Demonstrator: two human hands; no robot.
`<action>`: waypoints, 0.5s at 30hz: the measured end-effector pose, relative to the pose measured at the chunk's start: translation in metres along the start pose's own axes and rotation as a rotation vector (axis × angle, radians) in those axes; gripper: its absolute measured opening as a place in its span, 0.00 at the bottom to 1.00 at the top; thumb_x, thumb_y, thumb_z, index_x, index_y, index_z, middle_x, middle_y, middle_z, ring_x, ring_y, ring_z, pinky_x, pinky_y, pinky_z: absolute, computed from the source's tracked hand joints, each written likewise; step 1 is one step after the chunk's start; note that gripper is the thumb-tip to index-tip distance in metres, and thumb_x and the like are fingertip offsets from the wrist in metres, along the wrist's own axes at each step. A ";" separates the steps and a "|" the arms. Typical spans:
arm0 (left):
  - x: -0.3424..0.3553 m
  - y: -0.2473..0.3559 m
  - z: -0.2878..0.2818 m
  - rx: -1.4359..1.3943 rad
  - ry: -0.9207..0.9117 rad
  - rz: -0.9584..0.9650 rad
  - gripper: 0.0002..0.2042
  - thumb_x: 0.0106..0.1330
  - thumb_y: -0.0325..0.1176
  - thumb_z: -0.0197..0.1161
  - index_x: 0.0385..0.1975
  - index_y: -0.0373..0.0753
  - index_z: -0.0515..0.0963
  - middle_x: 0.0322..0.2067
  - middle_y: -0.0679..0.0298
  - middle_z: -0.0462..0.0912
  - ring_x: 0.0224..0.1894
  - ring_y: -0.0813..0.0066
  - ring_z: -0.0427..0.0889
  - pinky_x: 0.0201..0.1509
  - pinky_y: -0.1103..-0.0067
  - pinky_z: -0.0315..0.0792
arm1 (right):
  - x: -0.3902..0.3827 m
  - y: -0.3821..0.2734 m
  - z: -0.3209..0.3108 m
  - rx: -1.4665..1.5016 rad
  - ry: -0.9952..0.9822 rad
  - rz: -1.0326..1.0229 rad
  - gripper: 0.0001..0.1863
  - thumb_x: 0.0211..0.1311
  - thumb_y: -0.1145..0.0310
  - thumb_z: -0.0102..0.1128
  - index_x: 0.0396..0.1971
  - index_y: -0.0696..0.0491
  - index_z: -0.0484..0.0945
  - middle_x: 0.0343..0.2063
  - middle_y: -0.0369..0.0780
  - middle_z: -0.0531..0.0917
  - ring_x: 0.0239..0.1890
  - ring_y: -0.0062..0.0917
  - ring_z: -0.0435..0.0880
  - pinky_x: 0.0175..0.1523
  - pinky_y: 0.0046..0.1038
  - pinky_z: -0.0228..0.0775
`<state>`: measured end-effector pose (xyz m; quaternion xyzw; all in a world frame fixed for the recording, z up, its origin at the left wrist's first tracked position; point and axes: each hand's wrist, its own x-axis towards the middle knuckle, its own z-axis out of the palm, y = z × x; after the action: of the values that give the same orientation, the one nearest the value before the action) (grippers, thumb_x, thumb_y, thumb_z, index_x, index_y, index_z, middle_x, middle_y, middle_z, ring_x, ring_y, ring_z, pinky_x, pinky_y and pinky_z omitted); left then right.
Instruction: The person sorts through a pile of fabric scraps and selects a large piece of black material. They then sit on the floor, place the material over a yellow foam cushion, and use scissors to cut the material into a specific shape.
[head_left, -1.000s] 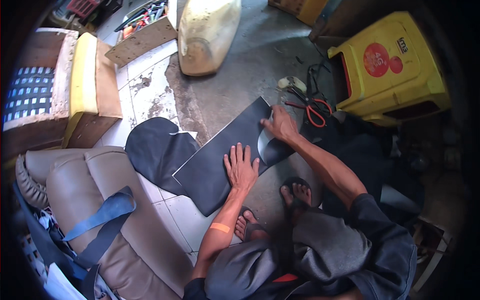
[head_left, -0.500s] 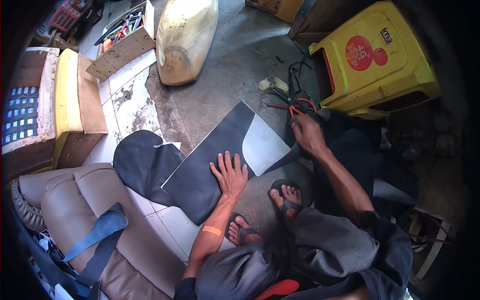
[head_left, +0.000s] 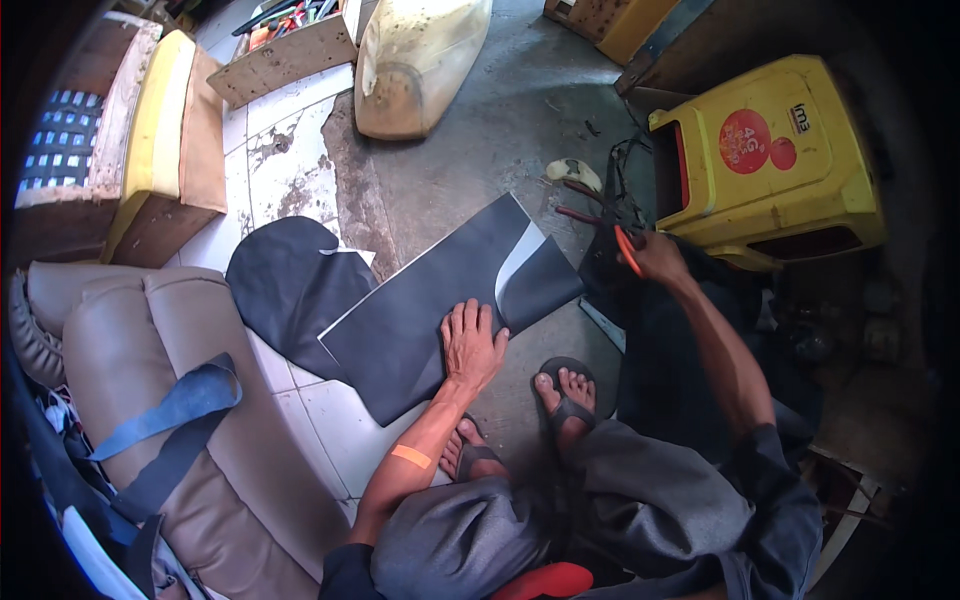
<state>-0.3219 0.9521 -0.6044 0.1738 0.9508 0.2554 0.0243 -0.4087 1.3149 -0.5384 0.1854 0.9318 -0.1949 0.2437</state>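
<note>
My left hand (head_left: 474, 345) lies flat, fingers stretched out, on a sheet of black leatherette (head_left: 420, 320) with a pale backing. The sheet rests on the floor in front of my feet, and a narrow strip of its backing shows near the right end. My right hand (head_left: 662, 258) is closed on the orange handle of a pair of scissors (head_left: 628, 252), to the right of the sheet. The blades are hard to make out against the dark material. Red-handled pliers (head_left: 580, 212) lie just beyond that hand.
A yellow plastic stool (head_left: 770, 160) lies at the right. Black material (head_left: 680, 350) is heaped below it. A cream seat-shaped foam piece (head_left: 415, 70) and a wooden tool box (head_left: 285, 65) stand at the back. A brown padded seat (head_left: 190, 400) fills the left; another black piece (head_left: 290, 290) lies beside it.
My right hand has drawn the scissors right, away from the pliers. The sheet's right part now covers most of the pale backing. My left hand stays on the sheet, and the view has shifted.
</note>
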 end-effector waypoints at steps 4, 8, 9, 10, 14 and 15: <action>-0.007 -0.004 0.015 0.040 0.059 -0.005 0.27 0.62 0.41 0.68 0.56 0.30 0.73 0.61 0.45 0.68 0.66 0.45 0.63 0.71 0.52 0.55 | -0.099 -0.033 -0.035 0.116 -0.109 -0.267 0.20 0.53 0.66 0.75 0.43 0.58 0.79 0.31 0.43 0.87 0.36 0.25 0.87 0.41 0.31 0.78; -0.016 -0.012 0.031 0.111 0.124 0.033 0.28 0.63 0.42 0.67 0.57 0.30 0.73 0.63 0.45 0.66 0.68 0.45 0.60 0.74 0.52 0.53 | -0.159 -0.048 0.003 0.129 -0.364 -0.186 0.30 0.55 0.46 0.73 0.40 0.60 0.81 0.32 0.45 0.87 0.38 0.31 0.89 0.46 0.33 0.79; -0.016 -0.011 0.033 0.103 0.125 0.038 0.28 0.62 0.42 0.67 0.57 0.30 0.72 0.63 0.45 0.66 0.68 0.45 0.60 0.74 0.51 0.53 | -0.165 -0.043 0.025 0.062 -0.449 -0.091 0.40 0.52 0.31 0.68 0.41 0.60 0.81 0.34 0.48 0.87 0.41 0.35 0.88 0.49 0.35 0.78; -0.017 -0.009 0.036 0.092 0.124 0.039 0.28 0.62 0.42 0.67 0.57 0.31 0.72 0.63 0.45 0.66 0.69 0.46 0.60 0.74 0.51 0.53 | -0.174 -0.040 0.043 0.096 -0.498 -0.031 0.47 0.49 0.24 0.63 0.43 0.60 0.82 0.37 0.51 0.86 0.45 0.39 0.87 0.53 0.36 0.76; -0.018 -0.010 0.042 0.041 0.150 0.059 0.27 0.62 0.41 0.68 0.57 0.31 0.72 0.63 0.45 0.66 0.68 0.46 0.61 0.74 0.51 0.53 | -0.186 -0.038 0.104 0.094 -0.483 0.056 0.49 0.50 0.23 0.61 0.42 0.62 0.80 0.38 0.53 0.85 0.47 0.42 0.85 0.55 0.39 0.74; -0.019 -0.011 0.040 0.037 0.147 0.055 0.27 0.62 0.40 0.68 0.57 0.31 0.72 0.63 0.45 0.66 0.68 0.46 0.61 0.74 0.51 0.54 | -0.183 -0.037 0.119 0.135 -0.462 0.022 0.47 0.51 0.24 0.62 0.41 0.62 0.80 0.36 0.51 0.85 0.43 0.40 0.85 0.51 0.38 0.76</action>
<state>-0.3022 0.9561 -0.6457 0.1812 0.9493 0.2506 -0.0559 -0.2306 1.1835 -0.5275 0.1617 0.8342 -0.2914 0.4394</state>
